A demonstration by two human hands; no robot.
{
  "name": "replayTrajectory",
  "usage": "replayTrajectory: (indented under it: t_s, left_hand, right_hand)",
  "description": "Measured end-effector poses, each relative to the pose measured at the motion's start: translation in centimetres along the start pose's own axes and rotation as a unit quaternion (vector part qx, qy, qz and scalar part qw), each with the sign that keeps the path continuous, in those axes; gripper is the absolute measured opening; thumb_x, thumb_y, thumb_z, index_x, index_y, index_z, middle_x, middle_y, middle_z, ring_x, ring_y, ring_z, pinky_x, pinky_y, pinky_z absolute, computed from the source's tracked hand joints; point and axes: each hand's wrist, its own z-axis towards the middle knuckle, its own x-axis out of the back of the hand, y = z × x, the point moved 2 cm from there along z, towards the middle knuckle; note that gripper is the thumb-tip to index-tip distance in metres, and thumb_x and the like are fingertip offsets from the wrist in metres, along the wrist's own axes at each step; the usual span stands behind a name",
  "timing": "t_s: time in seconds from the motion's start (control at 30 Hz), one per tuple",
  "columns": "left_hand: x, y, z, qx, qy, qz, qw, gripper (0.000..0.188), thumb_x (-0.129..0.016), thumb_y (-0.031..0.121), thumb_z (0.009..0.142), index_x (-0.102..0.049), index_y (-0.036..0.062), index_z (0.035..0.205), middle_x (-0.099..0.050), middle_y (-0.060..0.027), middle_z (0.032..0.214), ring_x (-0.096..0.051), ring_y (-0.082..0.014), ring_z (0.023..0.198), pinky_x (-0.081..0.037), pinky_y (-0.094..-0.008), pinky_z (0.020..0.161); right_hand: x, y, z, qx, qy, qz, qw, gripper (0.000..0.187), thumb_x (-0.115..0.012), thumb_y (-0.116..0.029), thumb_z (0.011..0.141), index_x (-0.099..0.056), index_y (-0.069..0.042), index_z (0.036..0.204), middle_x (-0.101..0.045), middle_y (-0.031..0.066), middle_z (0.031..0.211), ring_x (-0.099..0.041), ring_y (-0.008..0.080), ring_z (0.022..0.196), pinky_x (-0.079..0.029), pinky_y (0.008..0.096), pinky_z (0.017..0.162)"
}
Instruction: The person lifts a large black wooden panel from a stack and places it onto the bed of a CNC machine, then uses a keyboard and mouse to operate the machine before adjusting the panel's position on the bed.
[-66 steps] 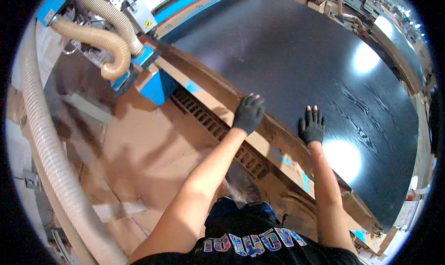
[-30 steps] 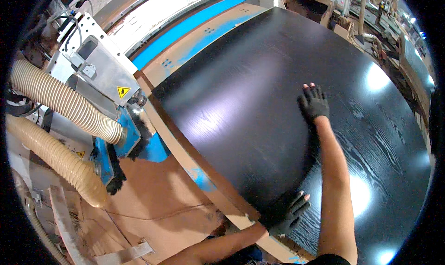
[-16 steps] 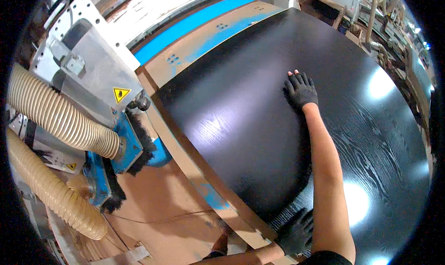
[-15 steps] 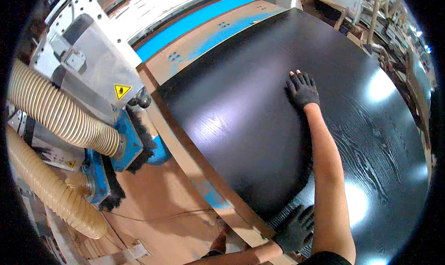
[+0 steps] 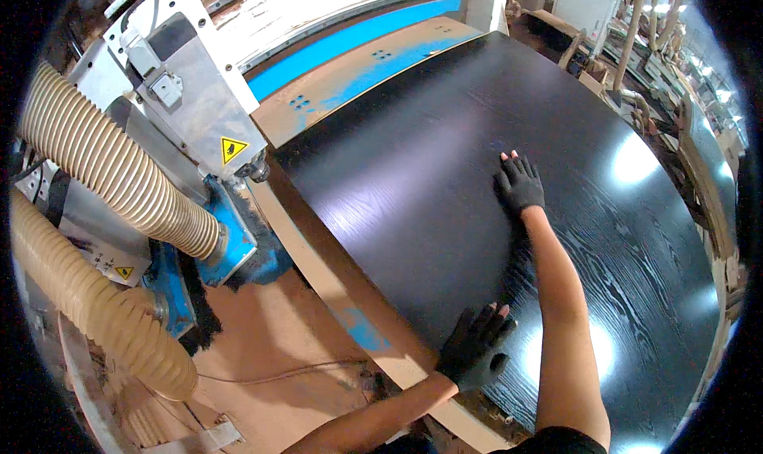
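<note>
A large black wood-grain panel [image 5: 413, 239] lies flat in front of me, its glossy face catching bright reflections. My right hand [image 5: 520, 184], in a black glove with bare fingertips, rests palm down near the panel's middle with fingers stretched out. Closer to me, my left hand [image 5: 477, 347], gloved the same way, is over the panel's near left edge with its fingers spread. Neither hand grips anything. Whether the left palm presses on the panel or hovers just above it, I cannot tell.
Left of the panel stands a machine head [image 5: 191, 96] with a yellow warning sign, black brushes and ribbed hoses [image 5: 119, 160]. A brown dusty bed edge [image 5: 318, 271] runs along the panel's left side. Behind it is a blue strip [image 5: 358, 45]. Stacked boards [image 5: 699, 160] stand at far right.
My left hand has moved up and slightly left over the panel, its fingers now spread. The right hand stays on the panel, a little lower in the picture as the view shifts.
</note>
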Motion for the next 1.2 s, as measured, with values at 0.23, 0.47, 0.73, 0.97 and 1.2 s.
replayTrajectory:
  t_s: [0.23, 0.47, 0.73, 0.97, 1.2]
  left_hand:
    - [0.5, 0.7, -0.2, -0.015, 0.011, 0.118, 0.993, 0.067, -0.05, 0.042, 0.091, -0.039, 0.0074, 0.147, -0.031, -0.0195, 0.156, -0.032, -0.0361, 0.142, -0.021, -0.0604, 0.113]
    - [2.5, 1.6, 0.0, 0.026, -0.001, 0.085, 0.996, 0.065, -0.046, 0.04, 0.092, -0.04, 0.0046, 0.146, -0.034, -0.0201, 0.154, -0.033, -0.0353, 0.142, -0.017, -0.0595, 0.115]
    - [1.0, 1.7, -0.2, 0.006, -0.007, 0.099, 0.995, 0.054, -0.048, 0.036, 0.093, -0.05, 0.0059, 0.139, -0.039, -0.0196, 0.151, -0.034, -0.037, 0.141, -0.014, -0.063, 0.115]
    - [0.5, 1.6, 1.0, 0.03, -0.025, 0.118, 0.992, 0.054, -0.051, 0.036, 0.092, -0.05, 0.0097, 0.14, -0.037, -0.0155, 0.154, -0.031, -0.0362, 0.142, -0.016, -0.0607, 0.115]
    - [-2.1, -0.4, 12.9, 0.022, -0.134, 0.152, 0.979, 0.06, -0.037, 0.04, 0.099, -0.029, 0.0151, 0.153, -0.02, -0.0063, 0.162, -0.016, -0.0273, 0.15, -0.009, -0.0578, 0.118]
  right_hand:
    - [5.5, 4.1, -16.7, -0.01, 0.021, -0.104, 0.994, 0.058, -0.047, -0.042, 0.097, -0.038, -0.02, 0.15, -0.036, 0.0162, 0.154, -0.036, 0.0402, 0.137, -0.023, 0.0531, 0.114]
    - [9.0, -2.8, -30.8, -0.1, -0.044, -0.051, 0.993, 0.064, -0.051, -0.041, 0.095, -0.034, -0.017, 0.151, -0.028, 0.0185, 0.157, -0.026, 0.042, 0.144, -0.017, 0.0595, 0.115]
    - [11.9, -10.2, -35.2, -0.142, -0.008, -0.002, 0.99, 0.054, -0.05, -0.028, 0.094, -0.044, -0.011, 0.145, -0.031, 0.021, 0.155, -0.027, 0.0429, 0.143, -0.019, 0.0598, 0.114]
    - [10.7, -9.7, -35.3, -0.147, -0.019, 0.007, 0.989, 0.055, -0.05, -0.029, 0.093, -0.043, -0.01, 0.145, -0.032, 0.023, 0.153, -0.024, 0.048, 0.142, -0.017, 0.0604, 0.115]
    - [11.7, -10.1, -34.0, -0.178, -0.021, -0.005, 0.984, 0.062, -0.051, -0.035, 0.089, -0.044, -0.007, 0.144, -0.035, 0.0241, 0.152, -0.026, 0.0475, 0.142, -0.014, 0.0619, 0.115]
